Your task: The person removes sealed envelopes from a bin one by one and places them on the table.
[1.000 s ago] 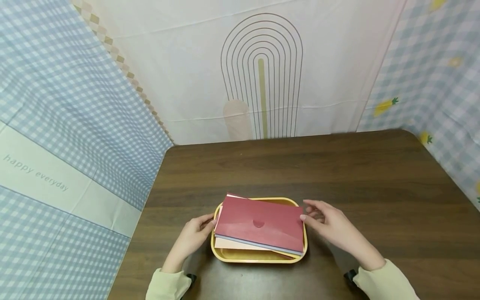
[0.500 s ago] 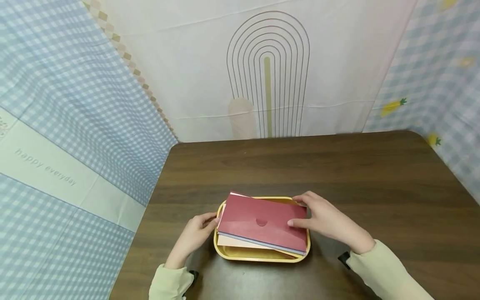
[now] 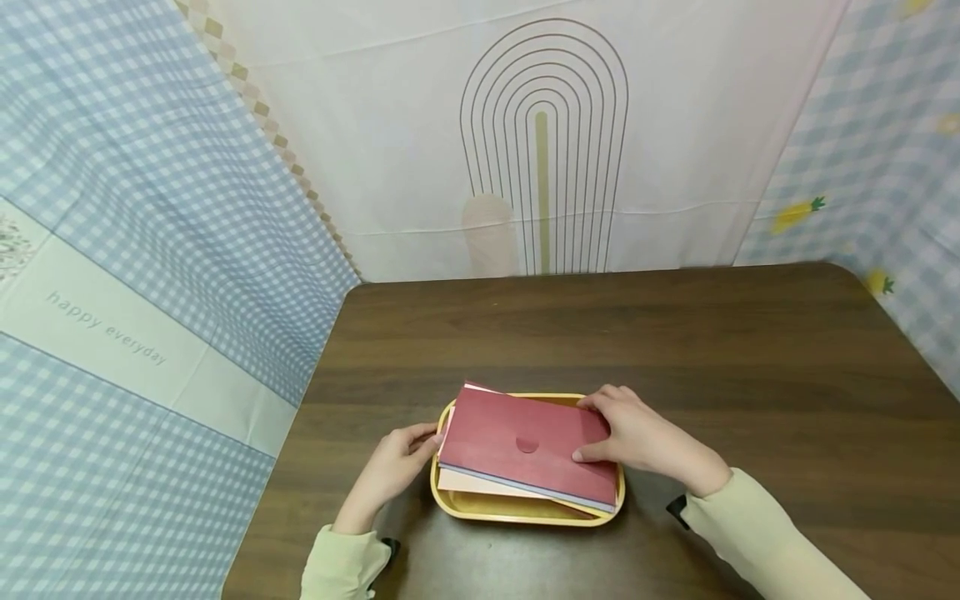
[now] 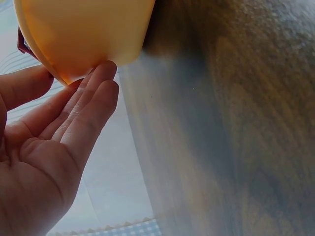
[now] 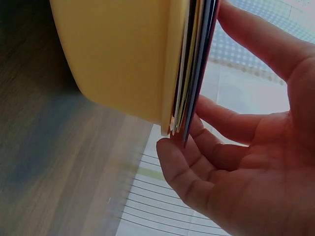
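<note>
Right grip (image 3: 637, 435) pinched the envelopes (image 3: 491, 429) piled in the tray (image 3: 517, 522), left grip (image 3: 392, 465) held its rim, and they looked light, slick and bendy, best taken by the short edge!

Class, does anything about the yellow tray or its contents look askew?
Yes: the top red envelope lies slanted across the yellow tray, its far-left corner jutting past the rim; the pale sheet beneath sits at a different angle.
</note>
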{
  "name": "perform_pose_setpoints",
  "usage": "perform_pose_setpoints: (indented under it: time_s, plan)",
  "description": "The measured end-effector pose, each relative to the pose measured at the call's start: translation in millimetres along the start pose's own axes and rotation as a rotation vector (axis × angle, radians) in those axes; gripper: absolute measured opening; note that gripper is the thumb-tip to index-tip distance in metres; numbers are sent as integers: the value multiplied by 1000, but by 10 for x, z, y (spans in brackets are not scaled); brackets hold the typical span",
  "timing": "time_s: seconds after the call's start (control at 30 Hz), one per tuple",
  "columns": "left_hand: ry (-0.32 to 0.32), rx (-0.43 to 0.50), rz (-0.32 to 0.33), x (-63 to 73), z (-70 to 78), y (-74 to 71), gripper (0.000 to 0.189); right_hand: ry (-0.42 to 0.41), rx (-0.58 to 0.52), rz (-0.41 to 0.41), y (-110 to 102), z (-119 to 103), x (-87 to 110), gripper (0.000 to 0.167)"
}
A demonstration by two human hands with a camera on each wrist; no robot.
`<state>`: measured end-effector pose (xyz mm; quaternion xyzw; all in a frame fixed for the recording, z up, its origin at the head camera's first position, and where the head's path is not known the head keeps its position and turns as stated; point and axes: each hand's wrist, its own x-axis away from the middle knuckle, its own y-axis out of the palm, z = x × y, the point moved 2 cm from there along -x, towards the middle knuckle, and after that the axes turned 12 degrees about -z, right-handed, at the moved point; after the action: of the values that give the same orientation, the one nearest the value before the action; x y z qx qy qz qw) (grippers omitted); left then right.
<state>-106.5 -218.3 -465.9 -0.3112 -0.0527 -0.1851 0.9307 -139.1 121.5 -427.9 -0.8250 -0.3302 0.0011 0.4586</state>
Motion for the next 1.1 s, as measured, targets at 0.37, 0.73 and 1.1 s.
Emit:
perform_pose_setpoints:
  time_s: [0.37, 0.73, 1.1]
  plan:
    - [0, 18, -12, 3, 16, -1, 35, -12, -11, 11, 1, 17, -20, 65]
    - [-4, 30, -4, 14, 11, 1, 37, -12, -32, 16, 1, 24, -25, 63]
    - [-14, 33, -13, 11, 9, 4, 37, 22, -52, 35, -24, 10, -13, 66]
